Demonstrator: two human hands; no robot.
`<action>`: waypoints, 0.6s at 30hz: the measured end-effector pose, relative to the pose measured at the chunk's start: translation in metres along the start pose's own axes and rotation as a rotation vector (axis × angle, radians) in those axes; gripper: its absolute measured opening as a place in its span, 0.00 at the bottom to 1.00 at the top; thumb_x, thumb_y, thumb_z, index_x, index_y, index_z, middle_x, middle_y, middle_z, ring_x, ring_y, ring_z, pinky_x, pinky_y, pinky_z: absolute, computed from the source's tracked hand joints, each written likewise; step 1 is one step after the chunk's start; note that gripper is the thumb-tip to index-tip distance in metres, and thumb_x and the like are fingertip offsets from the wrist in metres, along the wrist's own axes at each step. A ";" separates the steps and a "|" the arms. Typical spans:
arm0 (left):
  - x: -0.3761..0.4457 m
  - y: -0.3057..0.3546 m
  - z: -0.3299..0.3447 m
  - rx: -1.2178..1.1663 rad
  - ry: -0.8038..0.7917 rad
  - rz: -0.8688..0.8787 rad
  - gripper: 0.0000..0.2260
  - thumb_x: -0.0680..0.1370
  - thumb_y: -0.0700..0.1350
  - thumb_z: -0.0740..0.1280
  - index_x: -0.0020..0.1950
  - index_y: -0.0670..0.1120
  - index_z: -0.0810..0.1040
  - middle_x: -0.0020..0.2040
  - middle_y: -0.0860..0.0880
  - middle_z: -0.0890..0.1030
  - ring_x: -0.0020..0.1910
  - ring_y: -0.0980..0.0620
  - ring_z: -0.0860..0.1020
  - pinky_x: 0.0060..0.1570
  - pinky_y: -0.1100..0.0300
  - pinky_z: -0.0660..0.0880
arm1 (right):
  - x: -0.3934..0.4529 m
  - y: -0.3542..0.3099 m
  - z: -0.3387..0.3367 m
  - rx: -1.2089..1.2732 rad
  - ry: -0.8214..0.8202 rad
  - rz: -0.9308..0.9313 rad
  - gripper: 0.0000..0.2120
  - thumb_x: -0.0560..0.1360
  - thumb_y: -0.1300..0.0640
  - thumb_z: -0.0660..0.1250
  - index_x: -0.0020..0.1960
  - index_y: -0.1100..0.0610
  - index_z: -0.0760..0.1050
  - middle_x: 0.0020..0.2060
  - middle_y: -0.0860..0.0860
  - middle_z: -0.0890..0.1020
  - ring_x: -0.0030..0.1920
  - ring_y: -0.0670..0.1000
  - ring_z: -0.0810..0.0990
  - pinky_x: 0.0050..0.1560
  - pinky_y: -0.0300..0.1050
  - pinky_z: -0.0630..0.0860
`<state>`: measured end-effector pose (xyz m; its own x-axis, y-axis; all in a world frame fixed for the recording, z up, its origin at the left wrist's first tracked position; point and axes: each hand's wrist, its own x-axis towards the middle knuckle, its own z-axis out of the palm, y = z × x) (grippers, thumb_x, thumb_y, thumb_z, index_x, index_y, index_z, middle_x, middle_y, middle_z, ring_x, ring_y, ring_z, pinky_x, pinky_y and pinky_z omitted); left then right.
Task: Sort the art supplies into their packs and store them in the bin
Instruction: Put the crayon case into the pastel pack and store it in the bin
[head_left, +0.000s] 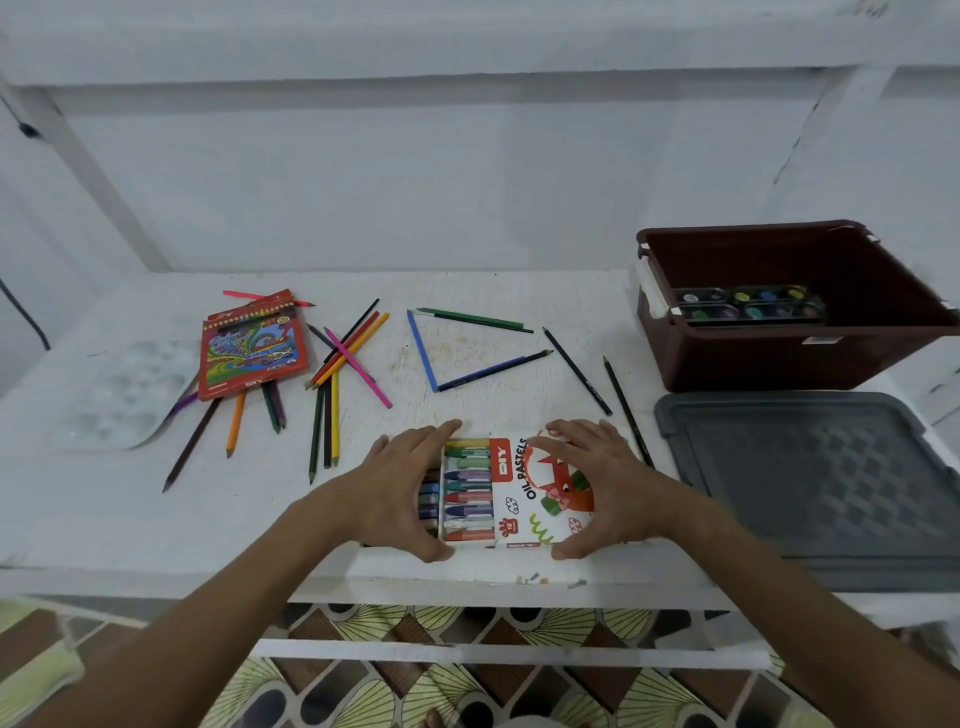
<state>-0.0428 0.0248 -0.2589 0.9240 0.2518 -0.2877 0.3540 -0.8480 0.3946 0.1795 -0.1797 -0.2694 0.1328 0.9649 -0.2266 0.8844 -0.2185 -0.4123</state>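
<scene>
A white oil pastels box (540, 512) lies near the table's front edge, its tray of coloured pastels (467, 488) showing at the left end. My left hand (400, 488) grips the tray end, thumb at the front and fingers over the back. My right hand (602, 483) grips the box sleeve the same way. A red coloured-pencil pack (249, 348) lies at the back left. Several loose coloured pencils (343, 364) are scattered across the table. The brown bin (779, 358) stands at the back right with a paint palette set (748, 304) inside.
A grey bin lid (810, 488) lies flat to the right of the box. A clear plastic mixing palette (130, 395) sits at the far left. Small pastel crumbs (540, 579) lie on the table's front edge. A wall stands behind the table.
</scene>
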 end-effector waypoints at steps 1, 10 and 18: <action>0.000 0.003 0.000 -0.028 0.002 0.004 0.57 0.59 0.69 0.73 0.73 0.62 0.36 0.75 0.53 0.56 0.73 0.52 0.55 0.74 0.41 0.48 | 0.000 -0.002 0.001 0.021 0.010 -0.008 0.54 0.57 0.30 0.72 0.74 0.38 0.46 0.75 0.44 0.48 0.74 0.45 0.41 0.72 0.51 0.35; 0.013 0.035 0.004 0.028 -0.003 0.035 0.59 0.57 0.72 0.72 0.74 0.60 0.36 0.76 0.50 0.54 0.74 0.49 0.54 0.74 0.43 0.48 | 0.009 -0.009 0.007 0.008 0.028 -0.036 0.54 0.56 0.29 0.72 0.74 0.39 0.48 0.75 0.43 0.47 0.74 0.45 0.40 0.70 0.49 0.36; -0.019 -0.001 -0.015 0.030 -0.166 -0.304 0.61 0.56 0.67 0.77 0.76 0.53 0.40 0.70 0.48 0.60 0.69 0.47 0.62 0.64 0.54 0.68 | 0.000 0.004 0.005 -0.055 -0.010 0.028 0.60 0.54 0.23 0.67 0.75 0.39 0.39 0.75 0.42 0.42 0.74 0.45 0.35 0.70 0.52 0.29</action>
<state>-0.0588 0.0283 -0.2408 0.7398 0.4179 -0.5274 0.6028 -0.7598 0.2436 0.1808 -0.1813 -0.2754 0.1535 0.9569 -0.2467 0.9036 -0.2369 -0.3568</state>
